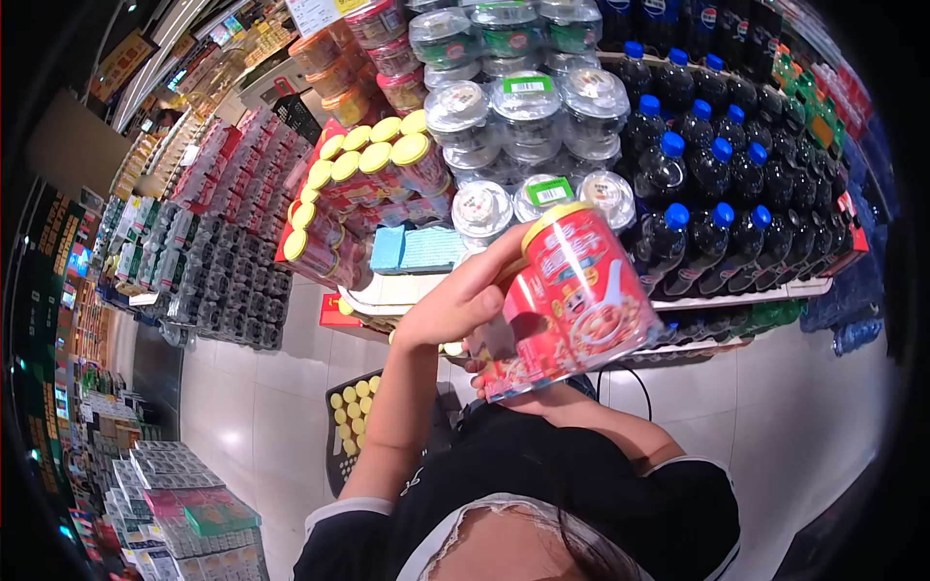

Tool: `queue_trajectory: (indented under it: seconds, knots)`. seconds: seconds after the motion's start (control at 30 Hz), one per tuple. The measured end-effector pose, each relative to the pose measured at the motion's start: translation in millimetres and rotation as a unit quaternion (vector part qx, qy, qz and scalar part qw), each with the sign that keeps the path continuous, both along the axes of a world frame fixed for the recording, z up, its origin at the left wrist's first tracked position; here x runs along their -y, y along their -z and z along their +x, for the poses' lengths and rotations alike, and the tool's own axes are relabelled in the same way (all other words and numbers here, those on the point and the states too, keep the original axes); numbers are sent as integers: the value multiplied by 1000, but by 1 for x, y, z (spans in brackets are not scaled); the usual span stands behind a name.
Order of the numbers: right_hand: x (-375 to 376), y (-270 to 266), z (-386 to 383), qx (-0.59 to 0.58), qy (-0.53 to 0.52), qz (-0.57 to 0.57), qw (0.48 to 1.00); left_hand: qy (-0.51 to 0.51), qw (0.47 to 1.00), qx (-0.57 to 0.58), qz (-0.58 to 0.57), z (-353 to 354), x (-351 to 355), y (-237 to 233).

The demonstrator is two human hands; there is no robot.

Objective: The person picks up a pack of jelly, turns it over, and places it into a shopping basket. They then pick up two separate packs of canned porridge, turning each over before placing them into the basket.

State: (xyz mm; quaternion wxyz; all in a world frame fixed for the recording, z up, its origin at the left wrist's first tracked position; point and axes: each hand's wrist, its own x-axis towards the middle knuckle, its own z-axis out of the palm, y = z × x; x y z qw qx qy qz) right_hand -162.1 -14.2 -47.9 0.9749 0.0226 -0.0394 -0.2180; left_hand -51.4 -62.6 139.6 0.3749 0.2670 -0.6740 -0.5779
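Observation:
A clear-wrapped pack of red containers (pixel 581 281) with a yellow lid is held in front of my chest, tilted to the right. My left hand (pixel 470 290) is closed round its upper left side, near the yellow lid. Beneath the pack, my right hand (pixel 538 399) supports its lower edge; its fingertips show at the lower left corner and the rest is partly hidden. Just beyond the pack stand stacked clear round tubs (pixel 481 208). A folded blue cloth (pixel 431 249) lies on the display shelf to the left of them.
Yellow-lidded red containers (pixel 392 169) stand at the back left of the shelf. Dark bottles with blue caps (pixel 712 174) fill the right side. Below, a black basket (pixel 339 465) holds several yellow-lidded containers. Stacked packs of cans (pixel 228 242) stand on the left.

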Motion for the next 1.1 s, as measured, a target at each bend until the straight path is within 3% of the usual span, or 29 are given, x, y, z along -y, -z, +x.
queue_trajectory:
  seconds: [0.07, 0.13, 0.17, 0.2, 0.23, 0.27, 0.33, 0.47, 0.53, 0.6, 0.7, 0.73, 0.77, 0.87, 1.0, 1.07, 1.1]
  knots:
    - [-4, 2, 5, -28, 24, -100, 994, -58, 998, -29, -18, 9, -15, -7]
    - [-3, -29, 1, -210, 30, -154, 965, -94, 995, -12, -23, 28, -30, -6]
    - [0, -45, 2, -190, 46, -158, 968, -146, 989, -36, -5, 35, -44, -3]
    - [0, -55, 8, -243, 27, -115, 963, -199, 978, -62, 12, 42, -57, -1]
    - [1, -35, 17, -240, 13, -103, 965, -250, 964, -88, 27, 49, -71, 2]
    - [2, -14, 26, -238, -1, -90, 967, -313, 938, -137, 58, 54, -83, 5]
    - [2, -26, 29, -323, -4, -89, 942, -451, 851, -247, 109, 59, -106, 6]
    - [1, -12, 41, -425, -8, -157, 891, -439, 831, -315, 136, 146, -157, 78]
    - [1, -10, 54, -441, -17, -205, 873, -486, 839, -207, 129, 160, -184, 100]
    - [1, -4, 66, -461, -49, -254, 849, -501, 807, -240, 201, 178, -214, 140]
    - [5, 15, 90, -475, -107, -308, 818, -558, 762, -121, 306, 198, -249, 185]
    - [3, 22, 98, -477, -112, -337, 804, -587, 745, -13, 317, 203, -258, 199]
    - [1, 8, 116, -485, -149, -349, 788, -594, 728, -94, 329, 206, -269, 228]
    - [4, 53, 150, -498, -238, -390, 737, -629, 655, -171, 383, 212, -295, 272]
    - [-16, 88, 200, -513, -306, -455, 661, -653, 622, -237, 362, 223, -337, 336]
    - [-31, 94, 226, -482, -359, -557, 573, -683, 549, -221, 429, 234, -354, 353]
    - [-38, 117, 229, -458, -359, -601, 548, -690, 538, -212, 436, 243, -362, 360]
